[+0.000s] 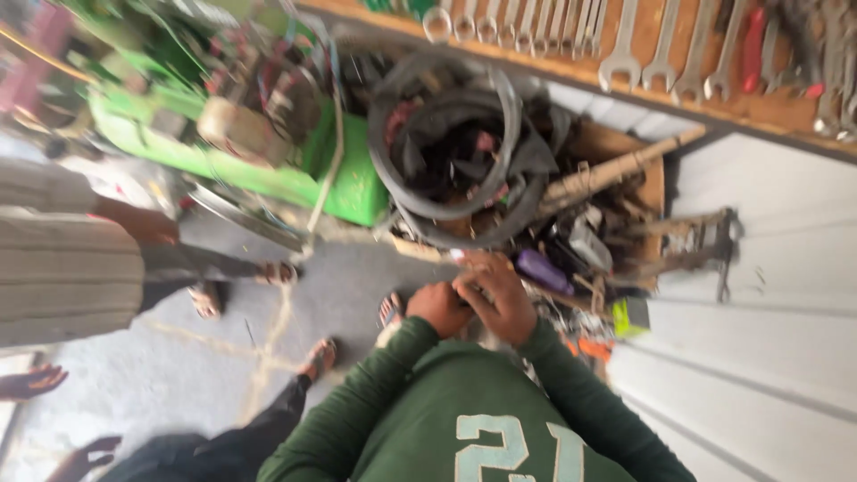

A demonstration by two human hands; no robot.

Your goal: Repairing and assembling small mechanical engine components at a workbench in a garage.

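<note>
Directly ahead: left hand (439, 308) and right hand (498, 299) touching, over the purple plastic bottle (543, 271)
Both hands curled; grip contents unclear; bottle lies just right, nearer the right hand, long axis slanting down-right

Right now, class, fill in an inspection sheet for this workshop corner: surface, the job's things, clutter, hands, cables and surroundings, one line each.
Surface: grey concrete floor, cracked; no bench top in view.
Job's things: left hand and right hand pressed together at chest height; whatever they hold is hidden and blurred.
Clutter: heap of black rubber tyres and tubes, a wooden handle, a purple bottle and scrap metal beside them.
Hands: both closed; grip cannot be made out.
Cables: thin wires over the green machine.
Surroundings: row of spanners on a wooden board, a white panelled wall, other people's sandalled feet nearby.
</note>
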